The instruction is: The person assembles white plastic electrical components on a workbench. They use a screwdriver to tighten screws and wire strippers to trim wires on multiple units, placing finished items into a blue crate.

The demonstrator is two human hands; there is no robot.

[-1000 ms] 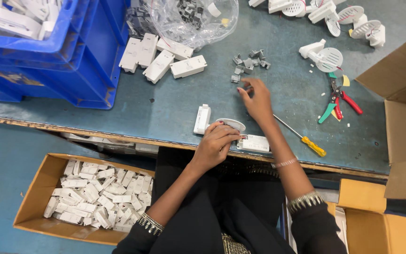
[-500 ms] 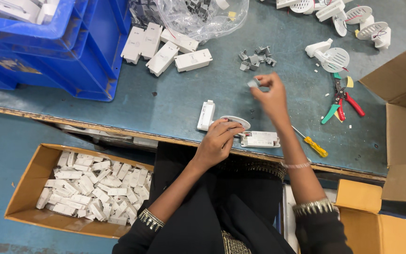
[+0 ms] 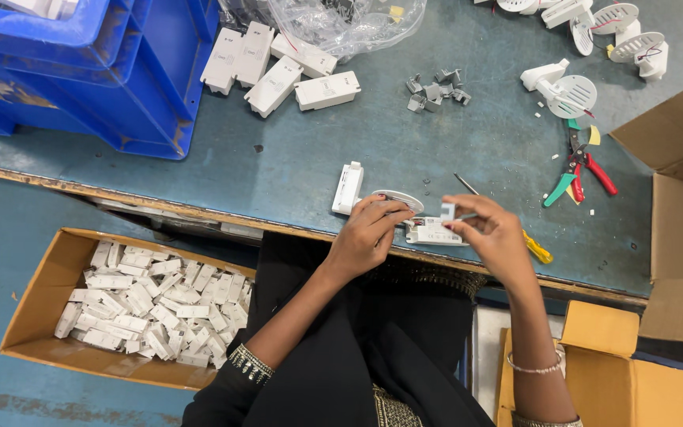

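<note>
Desk [image 3: 294,170], teal and scuffed, is carrying everything; blue crates [image 3: 81,71] are sitting at 10 o'clock on it, and an open carton of white housings [image 3: 132,304] is standing on the floor at 8 o'clock. Person is working right at the near edge, at about 6 o'clock of the desk.

Left hand [image 3: 369,233] is pressing down on a round white lamp part [image 3: 399,198], fingers curled narrow over it. Right hand [image 3: 493,233] is pinching a small grey clip [image 3: 447,210] between thumb and fingertips, holding it just above the white driver box [image 3: 434,232], which is lying between both hands and touching the desk edge.

Risks, judging from this:
- driver box is hanging close to the edge, so a hard push could be sending it off toward the lap.
- clip is tiny and the pinch is light; it could be slipping and dropping out of reach.
- thin wires by the lamp part could be getting nipped as the clip is seating.
- yellow-handled screwdriver [image 3: 535,249] is lying under the right wrist at 4 o'clock; a nudge could be rolling it off.

Spare clips [image 3: 436,88] are piled at 12 o'clock, cutters [image 3: 583,174] at 2 o'clock.
</note>
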